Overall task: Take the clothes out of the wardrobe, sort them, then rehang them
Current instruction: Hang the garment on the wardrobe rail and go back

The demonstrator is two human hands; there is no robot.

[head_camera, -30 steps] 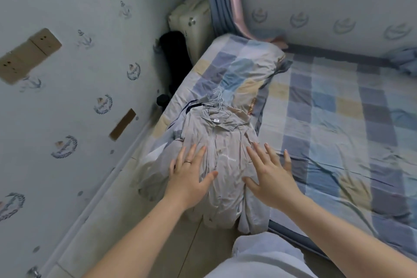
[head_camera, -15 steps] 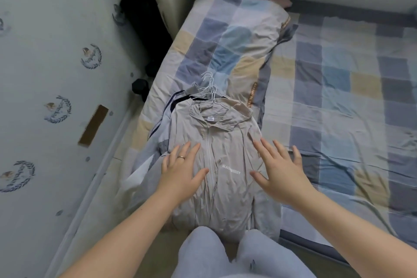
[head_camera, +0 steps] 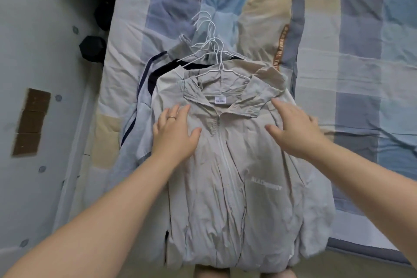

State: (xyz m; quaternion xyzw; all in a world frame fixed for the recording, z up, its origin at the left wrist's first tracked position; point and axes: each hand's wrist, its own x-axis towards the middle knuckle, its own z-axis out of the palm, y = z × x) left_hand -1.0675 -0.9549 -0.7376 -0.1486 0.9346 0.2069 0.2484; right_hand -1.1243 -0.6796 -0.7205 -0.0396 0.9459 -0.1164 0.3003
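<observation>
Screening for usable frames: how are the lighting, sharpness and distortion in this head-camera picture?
Head view: soft, even indoor light, no glare, faint shadows under the left hand and right hand; the right hand looks slightly motion-blurred; the chest print on the beige jacket is too soft to read; wide-angle distortion bends the bed and wall.

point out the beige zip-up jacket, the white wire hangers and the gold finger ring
beige zip-up jacket (head_camera: 243,165): head view, front panel right of the zip
white wire hangers (head_camera: 220,62): head view, bunched necks below the hooks
gold finger ring (head_camera: 172,117): head view, top of the band
</observation>
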